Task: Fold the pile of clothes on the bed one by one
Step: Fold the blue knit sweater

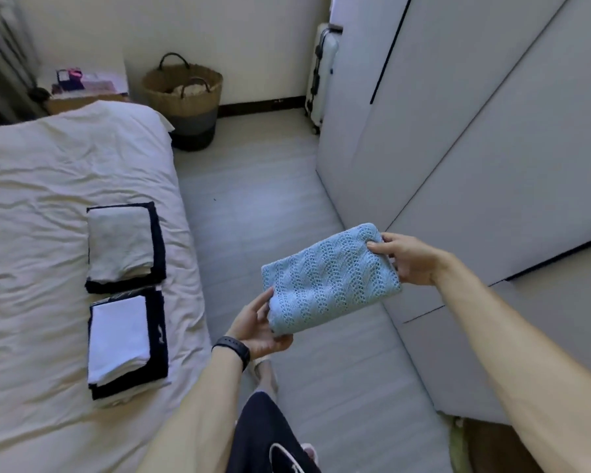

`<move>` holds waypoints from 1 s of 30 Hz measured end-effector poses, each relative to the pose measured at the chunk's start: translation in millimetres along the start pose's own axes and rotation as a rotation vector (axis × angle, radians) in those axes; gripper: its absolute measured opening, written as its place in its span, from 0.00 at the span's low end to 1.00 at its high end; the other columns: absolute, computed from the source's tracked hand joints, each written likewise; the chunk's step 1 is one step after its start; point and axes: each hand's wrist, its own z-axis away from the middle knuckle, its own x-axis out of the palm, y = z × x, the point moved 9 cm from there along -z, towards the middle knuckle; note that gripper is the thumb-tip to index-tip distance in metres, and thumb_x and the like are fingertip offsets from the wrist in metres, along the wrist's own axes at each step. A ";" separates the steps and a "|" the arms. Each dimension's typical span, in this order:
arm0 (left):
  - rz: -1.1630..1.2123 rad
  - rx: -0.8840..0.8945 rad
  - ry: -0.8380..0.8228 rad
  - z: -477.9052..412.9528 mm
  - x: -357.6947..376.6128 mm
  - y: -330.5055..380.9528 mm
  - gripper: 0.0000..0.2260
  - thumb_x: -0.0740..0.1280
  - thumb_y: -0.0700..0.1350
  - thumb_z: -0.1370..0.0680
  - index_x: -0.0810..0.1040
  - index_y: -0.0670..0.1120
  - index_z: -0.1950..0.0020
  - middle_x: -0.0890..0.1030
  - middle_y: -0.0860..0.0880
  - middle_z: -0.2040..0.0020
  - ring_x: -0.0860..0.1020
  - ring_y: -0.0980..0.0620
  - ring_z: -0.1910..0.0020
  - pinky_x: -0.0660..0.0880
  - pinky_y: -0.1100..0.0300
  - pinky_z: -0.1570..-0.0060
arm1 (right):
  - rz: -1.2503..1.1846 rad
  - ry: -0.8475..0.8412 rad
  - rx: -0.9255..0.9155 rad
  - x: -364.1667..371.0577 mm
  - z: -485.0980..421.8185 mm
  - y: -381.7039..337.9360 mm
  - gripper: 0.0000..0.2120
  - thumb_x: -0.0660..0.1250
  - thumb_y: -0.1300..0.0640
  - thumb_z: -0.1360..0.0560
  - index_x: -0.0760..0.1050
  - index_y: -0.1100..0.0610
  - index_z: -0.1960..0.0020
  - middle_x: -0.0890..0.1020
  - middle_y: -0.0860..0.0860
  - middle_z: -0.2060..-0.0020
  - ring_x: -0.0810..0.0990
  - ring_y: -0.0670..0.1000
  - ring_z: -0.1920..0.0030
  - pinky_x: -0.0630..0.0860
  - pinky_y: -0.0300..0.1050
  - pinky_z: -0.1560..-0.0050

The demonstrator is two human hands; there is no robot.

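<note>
Nothing readable here tbh, just a blurry white mark [160, 331] on the dark folded garment [163, 356] that I can't make out.

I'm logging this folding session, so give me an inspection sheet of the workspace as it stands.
Surface: bed, wrinkled cream sheet.
Job's things: folded blue knit garment held above the floor; far folded stack and near folded stack on the bed, by its edge.
Clutter: small items on the nightstand.
Grips: left hand and right hand each hold one end of the garment.
Cables: nothing seen.
Surroundings: woven basket, white suitcase, wardrobe.
</note>
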 end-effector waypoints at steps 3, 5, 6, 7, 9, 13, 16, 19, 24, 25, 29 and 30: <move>-0.001 0.099 0.036 -9.6 -7.7 59.3 0.07 0.74 0.54 0.29 0.85 0.50 0.59 0.81 0.47 0.60 0.80 0.44 0.63 0.72 0.54 0.60 | 0.039 -0.060 -0.030 18.4 -54.2 -39.6 0.14 0.70 0.55 0.20 0.78 0.55 0.35 0.85 0.56 0.42 0.86 0.56 0.46 0.83 0.55 0.49; 0.018 0.166 0.058 -16.9 -10.5 105.6 0.08 0.74 0.54 0.29 0.86 0.51 0.58 0.81 0.48 0.60 0.80 0.46 0.64 0.71 0.57 0.61 | 0.058 -0.083 -0.058 33.7 -89.4 -72.2 0.15 0.70 0.55 0.21 0.78 0.54 0.35 0.85 0.54 0.43 0.86 0.56 0.49 0.83 0.53 0.53; 0.020 0.194 0.056 -18.9 -10.4 130.9 0.08 0.74 0.54 0.30 0.86 0.51 0.55 0.82 0.48 0.59 0.80 0.46 0.62 0.71 0.57 0.61 | 0.071 -0.098 -0.067 43.1 -106.4 -88.4 0.14 0.71 0.56 0.21 0.78 0.52 0.36 0.85 0.54 0.44 0.86 0.55 0.50 0.83 0.52 0.55; 0.030 0.225 0.057 -20.1 -10.6 156.4 0.11 0.74 0.52 0.29 0.85 0.50 0.50 0.83 0.48 0.55 0.80 0.46 0.59 0.72 0.57 0.60 | 0.089 -0.116 -0.068 53.6 -123.1 -103.9 0.14 0.71 0.56 0.21 0.77 0.52 0.36 0.86 0.54 0.45 0.86 0.56 0.50 0.83 0.52 0.57; 0.059 0.299 0.057 -19.5 -13.0 205.3 0.16 0.70 0.49 0.25 0.82 0.44 0.39 0.83 0.43 0.44 0.81 0.42 0.50 0.77 0.51 0.50 | 0.113 -0.139 -0.073 73.1 -156.1 -129.6 0.14 0.71 0.58 0.21 0.76 0.51 0.36 0.85 0.56 0.44 0.85 0.58 0.49 0.84 0.54 0.55; -0.059 0.435 0.200 -0.6 -32.4 301.0 0.17 0.73 0.47 0.29 0.82 0.42 0.43 0.85 0.45 0.52 0.84 0.46 0.58 0.80 0.54 0.59 | 0.118 -0.167 -0.097 116.9 -219.0 -182.5 0.14 0.70 0.59 0.20 0.75 0.52 0.36 0.87 0.56 0.49 0.87 0.57 0.52 0.83 0.51 0.57; -0.164 0.470 0.279 15.2 -50.6 345.5 0.21 0.76 0.44 0.35 0.80 0.49 0.43 0.82 0.49 0.53 0.80 0.50 0.60 0.76 0.57 0.61 | 0.200 -0.224 -0.077 153.5 -258.2 -213.7 0.14 0.70 0.57 0.20 0.76 0.50 0.36 0.86 0.58 0.48 0.87 0.58 0.52 0.83 0.50 0.58; -0.143 0.516 0.301 23.2 -70.5 379.2 0.26 0.74 0.40 0.37 0.77 0.49 0.38 0.82 0.45 0.49 0.80 0.47 0.55 0.78 0.54 0.57 | 0.276 -0.292 -0.067 193.6 -304.3 -242.7 0.14 0.71 0.57 0.21 0.76 0.48 0.37 0.87 0.58 0.50 0.87 0.59 0.54 0.83 0.52 0.59; 0.100 0.657 0.262 25.3 -97.2 416.5 0.29 0.71 0.33 0.35 0.76 0.45 0.34 0.80 0.38 0.39 0.79 0.38 0.41 0.75 0.42 0.37 | 0.422 -0.449 -0.039 276.8 -380.1 -286.5 0.15 0.69 0.59 0.20 0.76 0.48 0.36 0.87 0.55 0.50 0.86 0.58 0.51 0.83 0.55 0.53; 0.170 0.709 0.231 26.2 -100.6 422.2 0.29 0.70 0.32 0.34 0.77 0.45 0.33 0.80 0.38 0.36 0.79 0.38 0.39 0.74 0.39 0.36 | 0.458 -0.493 -0.024 294.4 -392.6 -292.1 0.15 0.69 0.59 0.19 0.76 0.48 0.35 0.87 0.55 0.49 0.86 0.58 0.49 0.83 0.55 0.50; 0.445 0.801 0.314 32.5 -123.1 415.8 0.25 0.70 0.33 0.35 0.82 0.46 0.39 0.82 0.39 0.39 0.82 0.41 0.43 0.80 0.46 0.48 | 0.618 -0.652 0.031 361.0 -420.0 -305.5 0.15 0.69 0.58 0.19 0.75 0.46 0.34 0.87 0.51 0.48 0.86 0.54 0.49 0.82 0.50 0.57; 0.525 0.797 0.386 33.3 -133.2 407.5 0.24 0.71 0.35 0.35 0.82 0.44 0.39 0.82 0.39 0.39 0.82 0.41 0.44 0.80 0.47 0.48 | 0.659 -0.684 0.041 377.9 -424.8 -307.2 0.16 0.69 0.58 0.19 0.75 0.45 0.34 0.86 0.50 0.47 0.86 0.52 0.51 0.82 0.48 0.59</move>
